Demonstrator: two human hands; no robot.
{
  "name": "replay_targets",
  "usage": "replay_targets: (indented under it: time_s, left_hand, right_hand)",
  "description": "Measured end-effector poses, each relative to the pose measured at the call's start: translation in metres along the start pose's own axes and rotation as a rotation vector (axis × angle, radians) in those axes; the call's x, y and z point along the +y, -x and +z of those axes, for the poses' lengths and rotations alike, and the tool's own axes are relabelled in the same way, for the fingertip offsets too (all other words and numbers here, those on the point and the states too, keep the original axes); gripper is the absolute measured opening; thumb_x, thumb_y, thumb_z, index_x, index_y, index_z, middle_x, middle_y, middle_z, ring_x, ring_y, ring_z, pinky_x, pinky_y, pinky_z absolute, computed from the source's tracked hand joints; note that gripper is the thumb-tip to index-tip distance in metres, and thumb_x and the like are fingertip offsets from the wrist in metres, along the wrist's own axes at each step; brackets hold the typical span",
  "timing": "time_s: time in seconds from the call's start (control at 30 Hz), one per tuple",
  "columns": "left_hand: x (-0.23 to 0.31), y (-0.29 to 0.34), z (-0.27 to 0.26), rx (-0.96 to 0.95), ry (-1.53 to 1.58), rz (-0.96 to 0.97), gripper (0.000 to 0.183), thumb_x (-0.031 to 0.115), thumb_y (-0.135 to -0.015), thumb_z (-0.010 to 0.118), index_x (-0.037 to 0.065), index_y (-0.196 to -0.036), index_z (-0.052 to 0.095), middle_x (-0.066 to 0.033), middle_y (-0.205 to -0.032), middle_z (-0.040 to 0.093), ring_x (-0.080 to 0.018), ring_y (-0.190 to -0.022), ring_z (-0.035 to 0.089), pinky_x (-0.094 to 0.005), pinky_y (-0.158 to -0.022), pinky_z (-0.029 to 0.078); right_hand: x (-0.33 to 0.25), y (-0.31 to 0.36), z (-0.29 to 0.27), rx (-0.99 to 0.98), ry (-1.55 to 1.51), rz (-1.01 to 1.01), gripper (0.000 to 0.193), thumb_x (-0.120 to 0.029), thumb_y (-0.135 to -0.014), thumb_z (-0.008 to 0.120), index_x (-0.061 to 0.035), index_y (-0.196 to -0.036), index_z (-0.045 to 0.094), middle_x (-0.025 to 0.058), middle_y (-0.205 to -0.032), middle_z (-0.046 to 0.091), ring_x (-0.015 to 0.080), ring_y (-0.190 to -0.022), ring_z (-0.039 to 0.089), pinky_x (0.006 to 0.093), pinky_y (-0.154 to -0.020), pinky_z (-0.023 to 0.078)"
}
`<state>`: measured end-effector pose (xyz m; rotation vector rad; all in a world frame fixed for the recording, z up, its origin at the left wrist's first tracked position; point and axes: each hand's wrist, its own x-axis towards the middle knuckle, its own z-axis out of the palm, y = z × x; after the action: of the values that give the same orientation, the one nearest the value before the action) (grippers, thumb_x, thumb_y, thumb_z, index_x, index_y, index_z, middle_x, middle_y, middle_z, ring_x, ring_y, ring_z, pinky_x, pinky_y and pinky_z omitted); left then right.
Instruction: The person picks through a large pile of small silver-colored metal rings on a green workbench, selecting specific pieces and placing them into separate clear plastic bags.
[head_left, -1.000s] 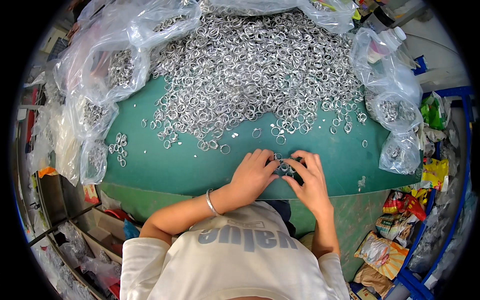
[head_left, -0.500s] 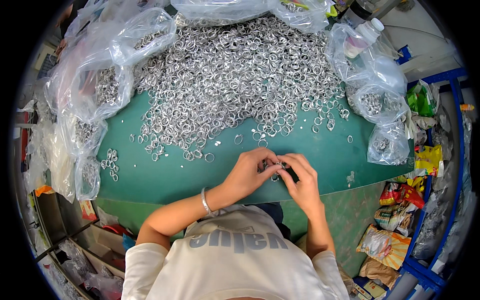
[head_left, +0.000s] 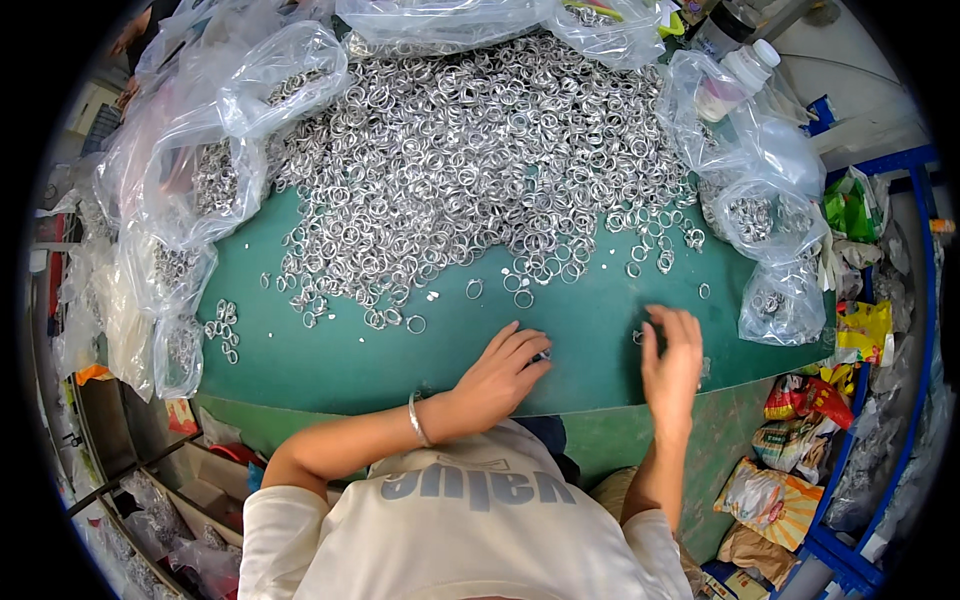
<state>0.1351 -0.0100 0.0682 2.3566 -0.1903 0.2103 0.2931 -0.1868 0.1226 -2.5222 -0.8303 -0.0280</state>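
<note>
A large heap of silver-coloured metal rings [head_left: 450, 170] covers the far and middle part of the green table [head_left: 400, 370]. My left hand [head_left: 498, 378] rests low over the near table, fingers curled together, with part of a ring [head_left: 541, 354] showing at the fingertips; the rest is hidden under the hand. Further right, my right hand [head_left: 676, 365] is at the table top with thumb and fingers apart. A single ring [head_left: 638, 337] lies just beside its thumb tip. Stray rings, one a plain round ring [head_left: 523, 299], are scattered between the heap and my hands.
Clear plastic bags of rings line the left [head_left: 190, 190], back and right [head_left: 780, 300] of the table. A small ring group [head_left: 222, 330] lies at the left. A white-capped bottle [head_left: 750, 65] stands at the back right. Blue shelving [head_left: 915, 300] and coloured packets [head_left: 770, 500] are at the right.
My hands were together around a ring and have parted. The right hand moved right and opened beside a ring on the table; the left drew slightly back and lowered to the table.
</note>
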Motion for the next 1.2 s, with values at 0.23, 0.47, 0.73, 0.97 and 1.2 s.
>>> replay_targets:
  time_s: [0.23,0.47,0.73,0.97,1.2]
  left_hand:
    - [-0.002,0.016,-0.013,0.104,-0.029,-0.11,0.019,0.001,-0.078,0.067,0.002,-0.095,0.06,-0.015,-0.12,0.052,-0.0335,-0.118,0.048,-0.0566,-0.107,0.03]
    - [-0.003,-0.021,-0.032,0.209,-0.133,-0.11,0.02,0.007,-0.077,0.07,0.004,-0.094,0.06,-0.0115,-0.116,0.053,-0.0297,-0.108,0.05,-0.0476,-0.092,0.037]
    - [-0.034,-0.089,-0.012,0.116,-0.39,-0.046,0.018,0.01,-0.076,0.07,0.007,-0.092,0.062,-0.0062,-0.098,0.052,-0.024,-0.09,0.049,-0.0381,-0.078,0.034]
    - [-0.033,-0.078,-0.037,0.331,-0.146,-0.09,0.019,0.004,-0.073,0.071,0.007,-0.087,0.059,-0.0057,-0.096,0.053,-0.0239,-0.089,0.05,-0.0365,-0.075,0.034]
    - [-0.042,-0.056,-0.053,0.35,-0.308,-0.152,0.021,0.002,-0.073,0.071,0.006,-0.089,0.059,-0.0071,-0.109,0.056,-0.0248,-0.094,0.053,-0.0366,-0.078,0.037]
  right_hand:
    - [-0.023,-0.046,0.054,0.028,0.023,-0.297,0.022,0.001,-0.078,0.059,-0.0041,-0.098,0.065,0.007,-0.093,0.055,0.0263,-0.086,0.051,0.0372,-0.075,0.039]
    - [-0.006,-0.033,0.043,0.055,-0.04,-0.21,0.01,-0.001,-0.083,0.06,-0.0038,-0.092,0.063,0.0083,-0.098,0.058,0.0275,-0.09,0.053,0.0381,-0.076,0.038]
    - [-0.007,-0.049,0.057,0.084,0.041,-0.288,0.009,-0.005,-0.081,0.063,-0.0047,-0.09,0.063,0.0085,-0.094,0.056,0.0265,-0.088,0.051,0.0377,-0.075,0.037]
    - [-0.008,-0.042,0.043,0.122,-0.032,-0.218,0.012,-0.006,-0.079,0.065,-0.0045,-0.091,0.063,0.0079,-0.094,0.057,0.0266,-0.09,0.052,0.0378,-0.075,0.038]
    - [-0.015,-0.038,0.039,-0.033,-0.029,-0.31,0.008,-0.005,-0.077,0.067,-0.0039,-0.084,0.064,0.0062,-0.094,0.055,0.0257,-0.088,0.05,0.0374,-0.074,0.038]
